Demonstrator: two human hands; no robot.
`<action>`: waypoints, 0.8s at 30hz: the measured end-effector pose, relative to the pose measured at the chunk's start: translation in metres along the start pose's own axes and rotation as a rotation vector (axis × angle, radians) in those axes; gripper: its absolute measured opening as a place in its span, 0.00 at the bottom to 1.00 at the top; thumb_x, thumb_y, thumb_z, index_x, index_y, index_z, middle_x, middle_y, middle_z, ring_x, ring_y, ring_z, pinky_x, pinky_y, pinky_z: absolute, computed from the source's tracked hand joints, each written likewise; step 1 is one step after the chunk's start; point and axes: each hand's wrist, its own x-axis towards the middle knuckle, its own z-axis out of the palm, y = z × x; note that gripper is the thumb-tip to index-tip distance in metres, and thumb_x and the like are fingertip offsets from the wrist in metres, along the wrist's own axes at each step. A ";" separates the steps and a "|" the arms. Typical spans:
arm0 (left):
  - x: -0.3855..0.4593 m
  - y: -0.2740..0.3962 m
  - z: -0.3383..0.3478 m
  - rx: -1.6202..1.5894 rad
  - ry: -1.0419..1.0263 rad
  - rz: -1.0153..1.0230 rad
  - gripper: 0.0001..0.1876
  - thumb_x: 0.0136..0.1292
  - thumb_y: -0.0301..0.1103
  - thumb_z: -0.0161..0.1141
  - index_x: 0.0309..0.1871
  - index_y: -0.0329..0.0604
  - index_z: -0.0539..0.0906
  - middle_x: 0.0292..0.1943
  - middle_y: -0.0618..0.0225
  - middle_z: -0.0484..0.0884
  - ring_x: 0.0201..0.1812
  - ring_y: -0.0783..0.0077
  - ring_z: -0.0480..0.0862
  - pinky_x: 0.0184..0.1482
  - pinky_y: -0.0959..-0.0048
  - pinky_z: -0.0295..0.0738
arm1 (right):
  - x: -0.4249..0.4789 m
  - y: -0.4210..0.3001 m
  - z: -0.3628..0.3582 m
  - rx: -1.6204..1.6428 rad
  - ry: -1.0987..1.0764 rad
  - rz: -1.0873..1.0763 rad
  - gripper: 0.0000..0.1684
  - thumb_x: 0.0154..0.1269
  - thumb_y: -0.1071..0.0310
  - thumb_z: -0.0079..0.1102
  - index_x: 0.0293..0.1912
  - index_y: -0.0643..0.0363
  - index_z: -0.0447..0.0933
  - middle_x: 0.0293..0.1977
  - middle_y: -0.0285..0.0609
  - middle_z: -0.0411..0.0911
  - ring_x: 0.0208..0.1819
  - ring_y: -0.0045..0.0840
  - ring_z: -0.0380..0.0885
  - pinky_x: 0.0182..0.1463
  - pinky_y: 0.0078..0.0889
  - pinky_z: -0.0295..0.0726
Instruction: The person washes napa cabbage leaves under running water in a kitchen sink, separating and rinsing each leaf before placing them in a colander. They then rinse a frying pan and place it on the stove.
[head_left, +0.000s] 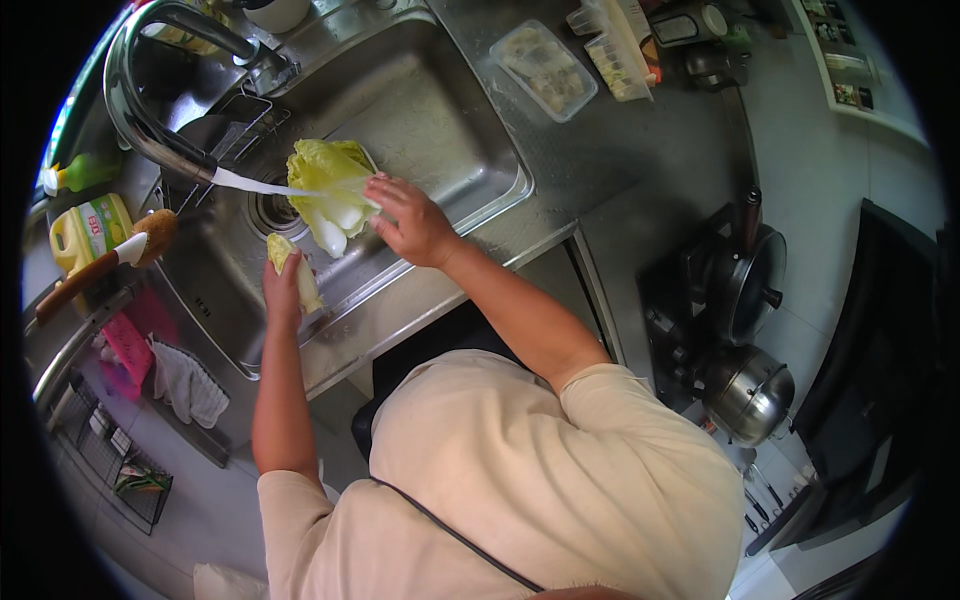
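Water streams from the curved chrome faucet (161, 142) onto a bunch of napa cabbage leaves (326, 176) in the stainless steel sink (427, 97). The leaves lie beside the drain (274, 214). My right hand (409, 221) touches the right side of the leaves, its fingers in the splashing water; whether it grips a leaf is not plain. Closer to the sink's front edge, my left hand (283, 289) is closed around a small pale piece of cabbage heart (307, 285).
A wire rack (247, 131) stands at the sink's back left. Left of the sink are a yellow jug (90, 229) and a wooden-handled brush (154, 229). A plastic food container (544, 71) lies on the right counter. Farther right, a lidded pan (754, 285) and a steel pot (750, 397) sit by the stove.
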 end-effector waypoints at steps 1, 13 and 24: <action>-0.003 0.000 -0.001 -0.040 -0.016 -0.009 0.16 0.71 0.40 0.66 0.54 0.40 0.78 0.39 0.64 0.85 0.31 0.69 0.85 0.32 0.69 0.81 | 0.001 0.002 -0.008 0.051 0.041 0.062 0.23 0.71 0.67 0.62 0.63 0.64 0.80 0.64 0.57 0.79 0.71 0.48 0.73 0.74 0.47 0.71; 0.024 -0.030 0.008 0.097 0.010 0.038 0.23 0.70 0.42 0.69 0.61 0.40 0.76 0.40 0.65 0.84 0.34 0.68 0.86 0.35 0.67 0.82 | -0.080 0.093 -0.205 0.105 0.682 0.669 0.09 0.76 0.72 0.60 0.52 0.63 0.82 0.44 0.38 0.85 0.44 0.19 0.83 0.50 0.22 0.84; 0.026 -0.008 0.029 -0.066 0.009 0.012 0.22 0.71 0.40 0.67 0.61 0.36 0.76 0.45 0.59 0.85 0.38 0.66 0.87 0.40 0.66 0.83 | -0.016 0.077 -0.226 -0.563 0.410 0.168 0.26 0.59 0.61 0.77 0.55 0.55 0.80 0.58 0.49 0.76 0.54 0.46 0.79 0.52 0.47 0.83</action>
